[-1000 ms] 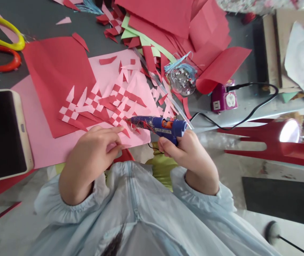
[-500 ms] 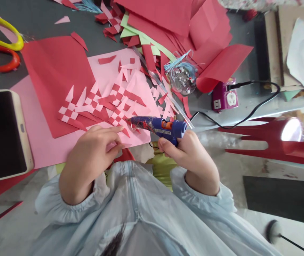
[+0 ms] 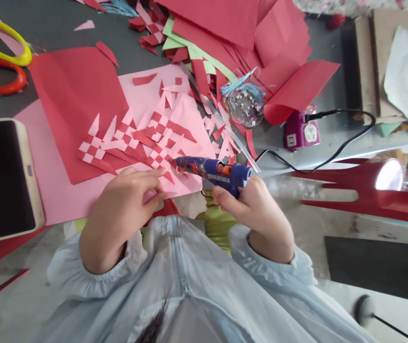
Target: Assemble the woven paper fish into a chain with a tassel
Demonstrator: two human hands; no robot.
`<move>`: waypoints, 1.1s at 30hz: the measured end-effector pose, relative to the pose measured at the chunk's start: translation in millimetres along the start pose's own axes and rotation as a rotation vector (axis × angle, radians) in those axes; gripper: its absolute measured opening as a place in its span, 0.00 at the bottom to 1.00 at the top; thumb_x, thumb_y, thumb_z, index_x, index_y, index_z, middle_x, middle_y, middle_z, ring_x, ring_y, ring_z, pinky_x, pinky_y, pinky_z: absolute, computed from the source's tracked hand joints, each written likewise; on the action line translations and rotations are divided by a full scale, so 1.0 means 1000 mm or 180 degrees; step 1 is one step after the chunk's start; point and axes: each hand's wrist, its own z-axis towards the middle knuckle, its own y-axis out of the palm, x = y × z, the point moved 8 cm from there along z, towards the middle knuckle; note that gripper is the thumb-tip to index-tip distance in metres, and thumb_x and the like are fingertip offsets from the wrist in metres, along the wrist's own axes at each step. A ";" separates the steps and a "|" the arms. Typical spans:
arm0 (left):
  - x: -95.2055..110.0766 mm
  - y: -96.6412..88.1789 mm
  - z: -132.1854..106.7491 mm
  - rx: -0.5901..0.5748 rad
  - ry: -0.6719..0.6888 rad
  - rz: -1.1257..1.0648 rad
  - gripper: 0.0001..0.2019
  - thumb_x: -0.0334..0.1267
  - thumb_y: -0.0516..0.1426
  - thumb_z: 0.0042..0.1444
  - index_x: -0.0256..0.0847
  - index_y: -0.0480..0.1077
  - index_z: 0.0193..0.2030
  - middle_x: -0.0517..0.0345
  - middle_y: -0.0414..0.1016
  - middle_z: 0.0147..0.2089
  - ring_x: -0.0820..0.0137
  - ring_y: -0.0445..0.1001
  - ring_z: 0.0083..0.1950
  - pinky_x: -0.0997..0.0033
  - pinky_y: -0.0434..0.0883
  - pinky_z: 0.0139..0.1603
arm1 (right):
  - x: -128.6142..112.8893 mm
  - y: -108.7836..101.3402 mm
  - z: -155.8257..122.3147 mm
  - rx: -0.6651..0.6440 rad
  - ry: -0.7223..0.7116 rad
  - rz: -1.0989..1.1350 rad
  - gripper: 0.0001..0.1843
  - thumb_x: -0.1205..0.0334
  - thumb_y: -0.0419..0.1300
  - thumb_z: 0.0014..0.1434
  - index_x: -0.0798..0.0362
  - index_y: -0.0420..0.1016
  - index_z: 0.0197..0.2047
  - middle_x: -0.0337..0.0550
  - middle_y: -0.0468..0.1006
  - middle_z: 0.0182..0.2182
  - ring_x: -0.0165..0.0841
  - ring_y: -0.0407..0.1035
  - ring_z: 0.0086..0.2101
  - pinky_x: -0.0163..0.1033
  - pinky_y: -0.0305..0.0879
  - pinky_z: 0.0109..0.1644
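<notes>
A blue hot glue gun (image 3: pixel 213 170) lies in my right hand (image 3: pixel 256 202), with fingers wrapped around its handle and the thumb on the near side. Its nozzle points left, at the edge of a red and pink woven paper piece (image 3: pixel 159 156). My left hand (image 3: pixel 128 197) rests at the near edge of the pink sheet (image 3: pixel 64 205). The index fingertip touches the paper beside the woven piece, and the thumb is held apart below it. More woven checkered pieces, one (image 3: pixel 92 150) at the left and another (image 3: pixel 125 134) beside it, lie on the sheets.
A phone (image 3: pixel 4 181) and yellow and red scissors handles (image 3: pixel 21 59) are at the left. Red paper sheets (image 3: pixel 218 24), a clear dish of beads (image 3: pixel 245 107) and a purple power socket (image 3: pixel 301 131) with a black cable (image 3: pixel 347 147) stand farther back. A clear stick (image 3: pixel 232 131) lies among paper scraps.
</notes>
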 end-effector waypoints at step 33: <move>0.002 0.002 0.001 -0.0149 0.0003 0.0106 0.09 0.37 0.56 0.62 0.44 0.75 0.31 0.57 0.82 0.56 0.58 0.78 0.54 0.55 0.75 0.51 | -0.016 -0.003 0.003 0.0081 -0.0109 -0.0231 0.15 0.52 0.51 0.55 0.49 0.58 0.21 0.37 0.63 0.14 0.27 0.56 0.17 0.35 0.51 0.23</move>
